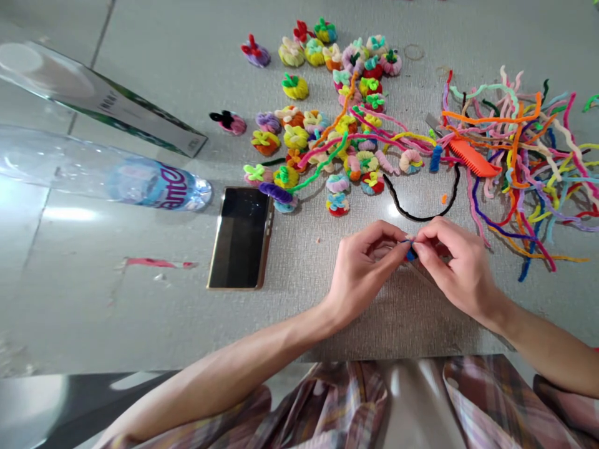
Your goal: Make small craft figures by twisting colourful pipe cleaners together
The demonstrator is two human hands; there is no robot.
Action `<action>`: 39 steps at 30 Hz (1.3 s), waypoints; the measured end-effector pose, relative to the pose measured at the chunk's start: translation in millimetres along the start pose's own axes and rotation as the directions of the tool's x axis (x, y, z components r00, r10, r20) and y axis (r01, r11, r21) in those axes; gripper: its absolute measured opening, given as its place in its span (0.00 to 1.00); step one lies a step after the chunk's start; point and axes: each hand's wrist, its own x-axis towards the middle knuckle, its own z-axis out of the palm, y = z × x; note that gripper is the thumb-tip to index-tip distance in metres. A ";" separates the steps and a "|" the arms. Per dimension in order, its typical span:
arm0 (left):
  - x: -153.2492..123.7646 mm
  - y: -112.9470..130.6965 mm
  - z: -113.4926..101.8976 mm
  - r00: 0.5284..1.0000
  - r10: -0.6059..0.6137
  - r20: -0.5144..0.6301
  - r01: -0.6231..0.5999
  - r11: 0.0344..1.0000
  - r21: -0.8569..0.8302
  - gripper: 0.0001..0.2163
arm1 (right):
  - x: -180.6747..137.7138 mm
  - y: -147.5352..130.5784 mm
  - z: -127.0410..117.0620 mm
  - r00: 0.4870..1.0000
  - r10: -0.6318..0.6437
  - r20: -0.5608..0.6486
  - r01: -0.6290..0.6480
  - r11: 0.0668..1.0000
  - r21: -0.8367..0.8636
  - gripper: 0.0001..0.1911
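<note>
My left hand (pixel 362 265) and my right hand (pixel 458 268) meet fingertip to fingertip over the near part of the table. Both pinch a small blue piece of pipe cleaner (pixel 411 253), mostly hidden by the fingers. Just beyond them a black pipe cleaner (pixel 414 217) lies in an open curve, with a tiny orange bit (pixel 444 199) inside it. A short blue coil (pixel 435 158) rests farther back, beside an orange tool with a ribbed edge (pixel 472 159). Several small finished pipe-cleaner shapes (pixel 296 137) with leafy tops are grouped at the back middle.
A tangled heap of loose pipe cleaners (pixel 519 181) spreads over the right side. Left of my hands lies a dark-screened phone (pixel 241 240). Farther left are a clear plastic bottle (pixel 154 182), a tall box (pixel 116 103) and a red strip (pixel 152 262).
</note>
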 end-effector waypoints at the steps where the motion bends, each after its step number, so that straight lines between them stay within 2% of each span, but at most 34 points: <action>1: -0.4 -0.3 -0.1 1.000 -0.004 -0.001 0.004 1.000 0.004 0.07 | 0.0 0.6 0.6 1.000 -0.027 -0.003 0.027 0.999 -0.032 0.08; 5: -0.8 -0.8 -0.5 1.000 -0.019 -0.017 0.019 1.000 -0.015 0.07 | -1.7 1.3 2.9 0.998 -0.055 0.011 0.056 0.996 -0.069 0.08; 9: -0.2 -0.2 -0.6 1.000 0.005 -0.031 -0.006 1.000 -0.015 0.06 | -4.5 1.8 3.8 1.000 0.016 0.026 -0.016 0.999 -0.030 0.08; 12: 0.3 -0.1 -0.5 0.998 0.055 0.030 -0.055 0.998 -0.011 0.04 | -5.4 4.2 3.9 0.996 0.090 0.018 -0.091 0.996 0.005 0.07; 15: 0.8 -1.0 -0.5 0.986 0.125 0.114 -0.122 0.992 -0.029 0.11 | -4.5 6.1 3.3 0.989 0.146 0.011 -0.146 0.989 0.034 0.07; 20: 1.7 -1.6 -0.9 0.974 0.199 0.110 -0.203 0.979 0.026 0.07 | -2.8 3.9 2.4 0.980 0.195 0.045 -0.199 0.975 0.095 0.06; 27: -0.1 -0.7 -0.9 0.988 0.144 0.056 -0.147 0.988 0.048 0.05 | -3.0 1.3 2.3 0.970 0.231 0.075 -0.238 0.967 0.096 0.08; 31: 0.7 0.2 -0.4 0.989 0.130 0.069 -0.130 0.991 -0.001 0.06 | -1.6 1.6 1.1 0.959 0.270 0.083 -0.279 0.950 0.136 0.08; 34: 3.3 1.3 0.3 0.989 0.123 0.080 -0.121 0.992 -0.033 0.07 | 0.1 2.3 0.8 0.952 0.295 0.085 -0.307 0.924 0.227 0.09; 39: 9.2 -4.7 2.2 0.997 0.049 0.059 -0.051 0.998 0.025 0.06 | 2.7 14.7 3.9 0.926 0.354 0.134 -0.378 0.849 0.370 0.14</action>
